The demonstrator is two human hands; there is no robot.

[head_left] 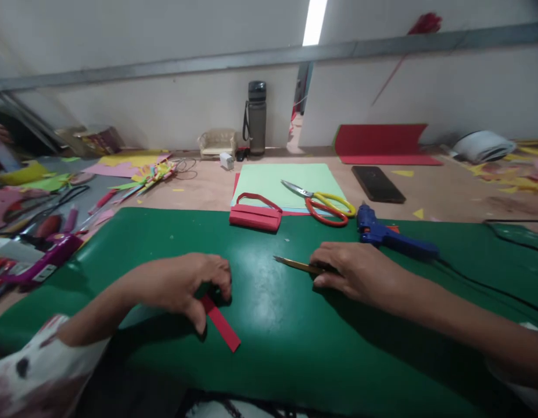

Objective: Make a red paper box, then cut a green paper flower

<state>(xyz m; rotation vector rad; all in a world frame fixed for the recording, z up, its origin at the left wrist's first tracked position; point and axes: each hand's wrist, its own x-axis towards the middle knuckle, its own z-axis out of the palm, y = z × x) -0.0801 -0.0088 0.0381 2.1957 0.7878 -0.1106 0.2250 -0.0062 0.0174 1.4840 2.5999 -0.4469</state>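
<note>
My left hand [188, 287] arches over the green mat [260, 360], its thumb apart from its bent fingers. Beneath it lies a narrow red paper strip [225, 328], one end hidden by the hand. My right hand [351, 267] is closed on a slim gold-coloured tool [299, 265] with a dark pointed tip, which points left; its exact kind is unclear. Beyond both hands sits a small folded red paper bag [255, 217] with a looped handle. Scissors [327, 203] with red and yellow handles lie partly on pale green paper sheets [269, 180].
A blue glue gun [393, 235] lies beyond my right hand, its cord running right. Behind are a black phone [377, 184], folded red card [382, 145] and a dark bottle [257, 122]. Craft tools and a purple glue gun [46, 261] crowd the left.
</note>
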